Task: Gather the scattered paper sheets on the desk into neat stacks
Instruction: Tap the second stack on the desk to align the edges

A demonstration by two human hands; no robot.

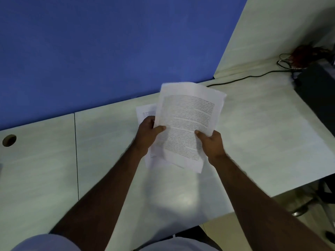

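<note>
Both hands, left hand point(149, 130) and right hand point(211, 142), pinch the printed sheets point(188, 122) mid-frame by their side edges; light, floppy paper, best squared there.

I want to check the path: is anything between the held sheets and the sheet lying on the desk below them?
Nothing visible. Both hands, left hand and right hand, hold the printed sheets directly over the lower sheet on the desk.
</note>
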